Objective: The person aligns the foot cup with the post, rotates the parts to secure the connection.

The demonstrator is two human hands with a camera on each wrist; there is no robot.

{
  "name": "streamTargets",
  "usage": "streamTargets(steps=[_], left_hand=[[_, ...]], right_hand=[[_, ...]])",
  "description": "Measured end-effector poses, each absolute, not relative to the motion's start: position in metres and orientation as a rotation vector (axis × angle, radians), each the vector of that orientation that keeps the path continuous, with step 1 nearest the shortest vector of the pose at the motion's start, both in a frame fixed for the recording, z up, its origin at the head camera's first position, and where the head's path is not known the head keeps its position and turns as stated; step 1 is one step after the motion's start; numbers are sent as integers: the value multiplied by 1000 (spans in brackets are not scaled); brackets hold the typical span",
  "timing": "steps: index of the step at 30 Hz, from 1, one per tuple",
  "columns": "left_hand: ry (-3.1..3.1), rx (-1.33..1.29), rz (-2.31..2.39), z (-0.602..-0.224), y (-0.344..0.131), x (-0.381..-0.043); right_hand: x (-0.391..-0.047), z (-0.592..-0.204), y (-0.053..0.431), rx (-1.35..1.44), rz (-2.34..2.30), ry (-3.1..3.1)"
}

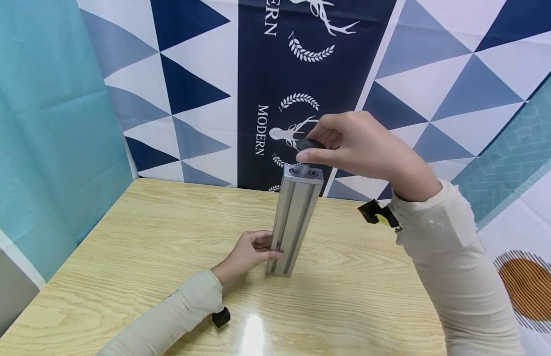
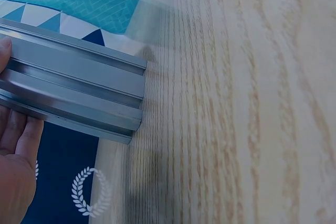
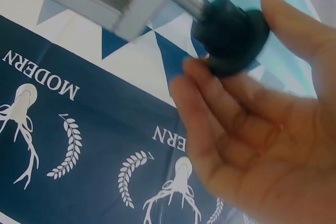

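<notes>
A grooved aluminium extrusion profile (image 1: 288,222) stands upright on the table, leaning slightly in the head view. Its top end plate (image 1: 304,174) carries bolts and a short metal rod. On that rod sits a black knob (image 1: 310,144), which the thumb and fingers of my right hand (image 1: 353,143) pinch from the side. The right wrist view shows the dark knob (image 3: 231,35) between thumb and fingertips, a little blurred. Low on the profile, my left hand (image 1: 250,252) grips it by its sides, thumb in front. The left wrist view shows the profile's lower end (image 2: 121,95) at the tabletop.
The light wooden table (image 1: 190,217) reaches back to a patterned cloth (image 1: 199,99) with triangles and deer prints. A teal curtain (image 1: 39,123) hangs at the left. Black wrist cameras (image 1: 221,317) sit on both sleeves.
</notes>
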State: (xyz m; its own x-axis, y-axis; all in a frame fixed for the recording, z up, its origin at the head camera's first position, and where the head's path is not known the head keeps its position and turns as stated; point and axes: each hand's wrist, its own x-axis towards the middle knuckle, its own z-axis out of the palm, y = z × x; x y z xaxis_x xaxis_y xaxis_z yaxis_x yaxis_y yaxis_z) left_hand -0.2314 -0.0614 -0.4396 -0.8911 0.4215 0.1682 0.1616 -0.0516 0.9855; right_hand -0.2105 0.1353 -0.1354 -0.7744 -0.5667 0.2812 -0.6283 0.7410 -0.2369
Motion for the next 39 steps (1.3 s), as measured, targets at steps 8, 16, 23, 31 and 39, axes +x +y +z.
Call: streamTargets(steps=[8, 16, 23, 31, 39], left_hand=[[2021, 617, 2062, -439, -62, -232], [2016, 625, 2056, -439, -61, -231], [2031, 624, 2047, -441, -61, -233], [2043, 589, 2039, -435, -60, -229], [2045, 596, 2027, -421, -62, -220]], right_hand=[[-205, -155, 126, 675, 551, -2665], [-204, -160, 123, 628, 546, -2636], [-204, -158, 127, 688, 529, -2652], [-206, -140, 143, 1118, 487, -2729], [-217, -128, 152, 1635, 305, -2557]])
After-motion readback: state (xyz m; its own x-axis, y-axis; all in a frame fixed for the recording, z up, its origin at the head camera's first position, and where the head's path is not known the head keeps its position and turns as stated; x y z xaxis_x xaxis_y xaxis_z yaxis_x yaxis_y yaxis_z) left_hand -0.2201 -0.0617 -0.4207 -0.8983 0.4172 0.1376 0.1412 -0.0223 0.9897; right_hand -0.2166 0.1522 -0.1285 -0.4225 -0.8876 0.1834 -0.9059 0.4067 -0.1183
